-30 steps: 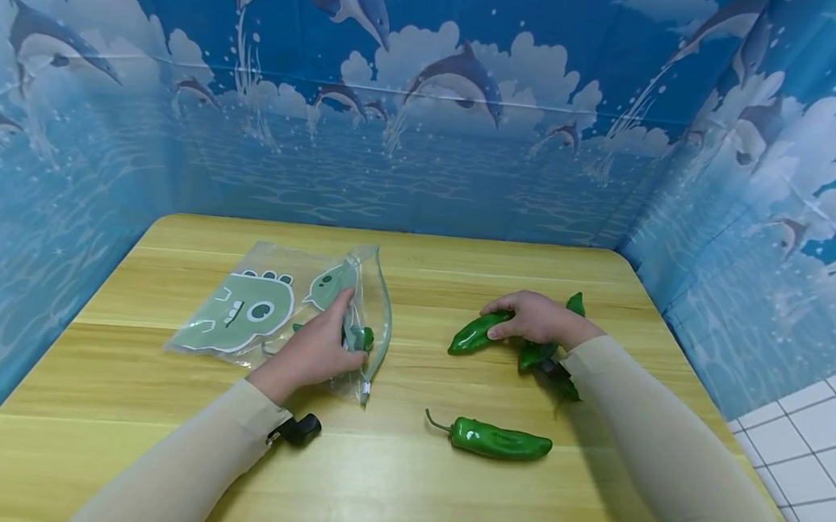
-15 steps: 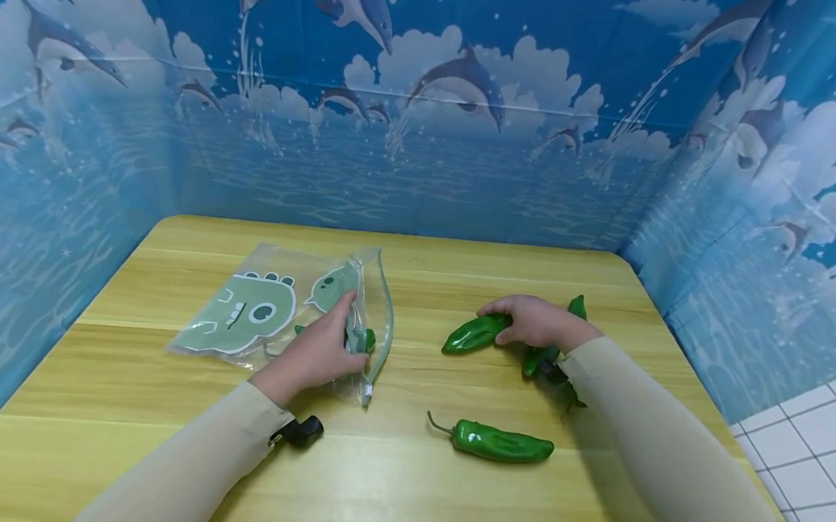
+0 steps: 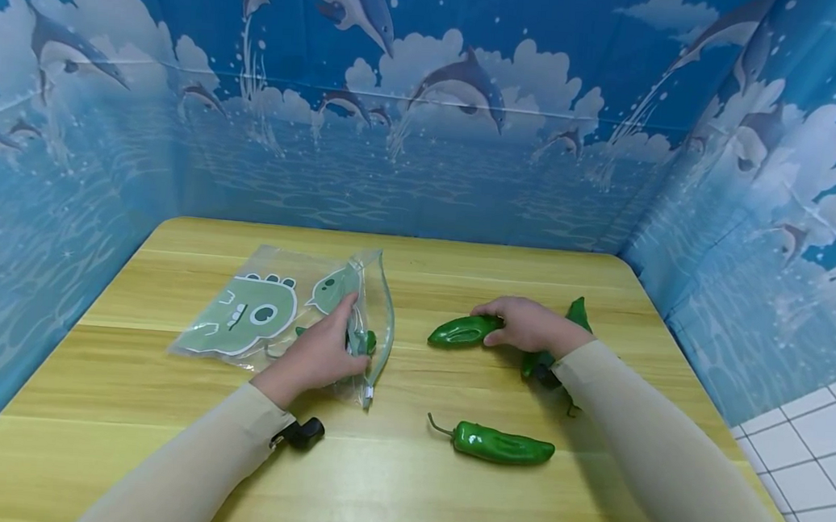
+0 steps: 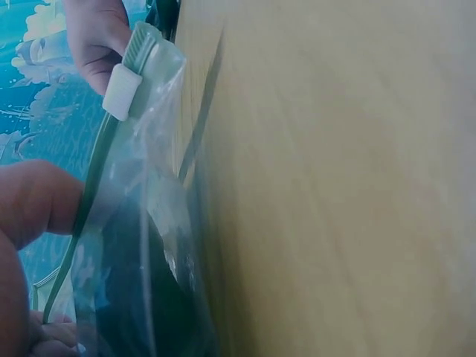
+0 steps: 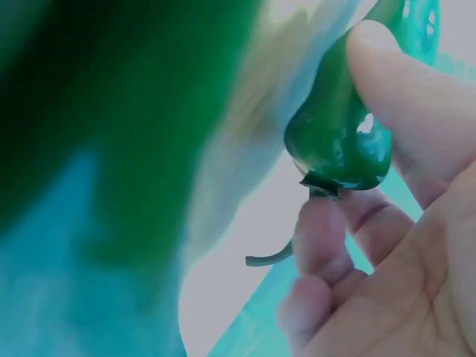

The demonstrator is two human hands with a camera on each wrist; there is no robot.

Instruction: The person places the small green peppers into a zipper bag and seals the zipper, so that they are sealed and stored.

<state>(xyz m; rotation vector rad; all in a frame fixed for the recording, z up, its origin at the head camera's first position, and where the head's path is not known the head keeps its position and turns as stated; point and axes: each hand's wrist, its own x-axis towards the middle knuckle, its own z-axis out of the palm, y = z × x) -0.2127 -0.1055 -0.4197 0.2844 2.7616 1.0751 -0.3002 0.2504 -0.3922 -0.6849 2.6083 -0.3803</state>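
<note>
Head view: we log the held green pepper (image 3: 460,332) running roughly left–right, tip pointing left toward the zip edge (image 3: 389,307) of the clear bag (image 3: 261,315), a stretch of table (image 3: 410,374) between. The right hand (image 3: 530,324) is nearer, at the pepper's stem end. Right wrist view: we note thumb and fingers parted by the pepper's thickness, pinching it; stem beside the fingertips, body extending away past the thumb. Left hand (image 3: 317,355): thumb and fingers spread, holding the bag near its mouth.
</note>
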